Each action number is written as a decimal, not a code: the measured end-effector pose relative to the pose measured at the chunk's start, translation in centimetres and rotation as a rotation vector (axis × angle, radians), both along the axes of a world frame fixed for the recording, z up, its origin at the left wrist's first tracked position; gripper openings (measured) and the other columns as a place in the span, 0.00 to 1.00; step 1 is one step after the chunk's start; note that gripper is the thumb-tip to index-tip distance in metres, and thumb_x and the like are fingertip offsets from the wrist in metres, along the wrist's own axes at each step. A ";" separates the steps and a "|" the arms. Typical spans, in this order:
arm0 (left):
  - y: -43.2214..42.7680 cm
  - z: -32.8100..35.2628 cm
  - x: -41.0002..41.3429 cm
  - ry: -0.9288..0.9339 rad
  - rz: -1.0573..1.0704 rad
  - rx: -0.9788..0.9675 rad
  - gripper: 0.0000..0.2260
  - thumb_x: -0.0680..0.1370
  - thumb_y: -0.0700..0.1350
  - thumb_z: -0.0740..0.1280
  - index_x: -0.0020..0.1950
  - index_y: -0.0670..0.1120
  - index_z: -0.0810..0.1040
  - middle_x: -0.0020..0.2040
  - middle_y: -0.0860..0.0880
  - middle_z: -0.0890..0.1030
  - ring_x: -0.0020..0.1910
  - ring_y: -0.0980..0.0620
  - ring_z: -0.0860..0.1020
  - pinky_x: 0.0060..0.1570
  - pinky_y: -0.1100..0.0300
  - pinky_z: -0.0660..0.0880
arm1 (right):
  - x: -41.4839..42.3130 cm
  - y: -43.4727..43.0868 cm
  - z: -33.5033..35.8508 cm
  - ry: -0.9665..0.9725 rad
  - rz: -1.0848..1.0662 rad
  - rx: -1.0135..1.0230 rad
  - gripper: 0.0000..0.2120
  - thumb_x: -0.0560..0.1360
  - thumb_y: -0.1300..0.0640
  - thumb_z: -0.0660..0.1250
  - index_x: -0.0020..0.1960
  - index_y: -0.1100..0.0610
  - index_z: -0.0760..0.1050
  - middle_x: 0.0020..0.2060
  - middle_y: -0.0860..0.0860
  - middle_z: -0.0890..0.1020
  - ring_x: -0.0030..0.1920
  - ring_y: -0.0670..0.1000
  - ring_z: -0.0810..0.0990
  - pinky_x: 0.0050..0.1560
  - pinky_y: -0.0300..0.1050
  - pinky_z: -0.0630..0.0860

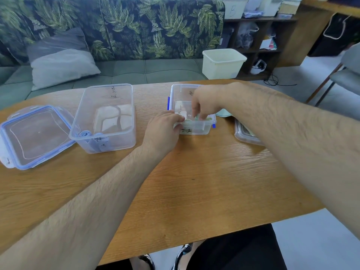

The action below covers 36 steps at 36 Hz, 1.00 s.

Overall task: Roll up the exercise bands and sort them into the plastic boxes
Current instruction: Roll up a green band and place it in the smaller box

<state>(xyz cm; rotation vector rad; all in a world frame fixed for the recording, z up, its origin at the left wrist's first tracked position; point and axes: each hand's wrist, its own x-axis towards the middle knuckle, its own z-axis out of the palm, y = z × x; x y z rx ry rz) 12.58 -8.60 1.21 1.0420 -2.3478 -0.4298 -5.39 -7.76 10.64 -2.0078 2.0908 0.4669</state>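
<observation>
Two clear plastic boxes stand on the wooden table (194, 182). The larger box (106, 117) at the left holds a rolled blue band (85, 134) in its near corner. My left hand (162, 129) grips the near left corner of the smaller box (191, 126) at the middle. My right hand (206, 103) reaches down into that box, fingertips pinching a pale green band (197, 118) that is mostly hidden by my fingers.
A blue-rimmed lid (35, 136) lies at the far left of the table. Another clear lid (246, 134) and a pale green item (224, 113) lie right of the small box, partly under my right forearm. Behind the table are a sofa and a white bin (223, 63).
</observation>
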 end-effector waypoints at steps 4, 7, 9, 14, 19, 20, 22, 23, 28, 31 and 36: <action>0.1 0.2 0.1 -0.008 0.002 0.001 0.13 0.81 0.43 0.66 0.64 0.48 0.82 0.66 0.48 0.79 0.70 0.48 0.72 0.70 0.49 0.66 | -0.2 0.1 -0.1 -0.116 -0.068 0.021 0.10 0.77 0.49 0.72 0.58 0.49 0.84 0.54 0.44 0.82 0.54 0.48 0.76 0.59 0.44 0.72; 0.1 0.2 0.1 -0.017 -0.001 -0.006 0.13 0.81 0.44 0.66 0.65 0.48 0.82 0.66 0.48 0.79 0.71 0.48 0.71 0.70 0.49 0.66 | -0.3 0.2 0.0 -0.143 -0.097 0.027 0.13 0.80 0.45 0.68 0.57 0.52 0.84 0.52 0.46 0.82 0.55 0.50 0.77 0.55 0.44 0.70; 0.1 0.2 0.0 -0.020 -0.001 -0.008 0.13 0.82 0.44 0.66 0.65 0.48 0.82 0.66 0.48 0.80 0.71 0.48 0.71 0.70 0.50 0.66 | -0.3 0.1 -0.3 -0.117 -0.095 0.027 0.13 0.80 0.48 0.68 0.60 0.53 0.83 0.55 0.46 0.81 0.57 0.49 0.76 0.57 0.44 0.70; 0.3 0.2 0.1 -0.022 -0.007 -0.033 0.12 0.81 0.43 0.66 0.64 0.47 0.83 0.64 0.48 0.81 0.69 0.46 0.73 0.68 0.50 0.67 | 0.5 0.2 -0.6 -0.024 -0.097 0.046 0.15 0.81 0.49 0.65 0.61 0.57 0.81 0.60 0.53 0.80 0.61 0.54 0.77 0.62 0.49 0.73; 0.6 0.4 0.1 -0.030 -0.008 -0.047 0.12 0.82 0.43 0.66 0.64 0.46 0.83 0.63 0.47 0.82 0.67 0.46 0.74 0.67 0.49 0.68 | 0.6 0.1 -0.7 -0.049 -0.155 0.053 0.15 0.78 0.46 0.66 0.53 0.56 0.84 0.51 0.51 0.83 0.55 0.53 0.80 0.58 0.49 0.77; 0.6 0.4 0.1 -0.027 -0.008 -0.050 0.12 0.82 0.43 0.66 0.63 0.46 0.83 0.62 0.47 0.82 0.67 0.46 0.74 0.66 0.49 0.69 | 0.7 0.0 -0.7 -0.046 -0.153 0.049 0.15 0.78 0.45 0.66 0.53 0.56 0.84 0.51 0.50 0.83 0.54 0.53 0.80 0.59 0.50 0.77; 0.6 0.6 0.1 -0.031 -0.010 -0.057 0.12 0.82 0.43 0.65 0.63 0.46 0.83 0.61 0.47 0.82 0.66 0.45 0.74 0.66 0.49 0.69 | 0.8 0.0 -0.8 -0.021 -0.139 0.040 0.16 0.79 0.46 0.66 0.54 0.56 0.83 0.52 0.51 0.82 0.55 0.54 0.80 0.60 0.50 0.77; 0.6 0.6 0.0 -0.039 -0.011 -0.057 0.12 0.82 0.43 0.65 0.62 0.46 0.83 0.61 0.47 0.82 0.66 0.45 0.75 0.65 0.50 0.69 | 0.9 0.1 -0.8 -0.009 -0.135 0.038 0.16 0.79 0.46 0.65 0.55 0.57 0.83 0.53 0.52 0.82 0.56 0.54 0.79 0.60 0.51 0.76; 0.2 0.7 0.0 -0.038 -0.027 -0.048 0.12 0.82 0.42 0.63 0.61 0.45 0.84 0.58 0.47 0.83 0.63 0.44 0.76 0.63 0.49 0.71 | 1.2 -0.1 -1.2 0.007 -0.162 0.031 0.17 0.81 0.52 0.60 0.62 0.60 0.81 0.58 0.56 0.82 0.60 0.57 0.79 0.64 0.54 0.75; 0.1 0.7 0.1 -0.021 -0.030 -0.043 0.12 0.82 0.41 0.63 0.61 0.45 0.83 0.59 0.48 0.84 0.63 0.45 0.77 0.64 0.47 0.72 | 1.0 -0.2 -1.3 -0.002 -0.183 0.027 0.16 0.79 0.52 0.61 0.59 0.59 0.82 0.55 0.55 0.83 0.58 0.57 0.81 0.63 0.56 0.77; 0.1 0.7 0.3 0.024 -0.010 -0.033 0.12 0.83 0.41 0.62 0.63 0.45 0.82 0.60 0.48 0.83 0.63 0.46 0.77 0.63 0.53 0.71 | 0.8 -0.2 -1.3 -0.053 -0.213 0.010 0.15 0.77 0.53 0.62 0.56 0.57 0.82 0.54 0.54 0.83 0.56 0.56 0.81 0.62 0.54 0.78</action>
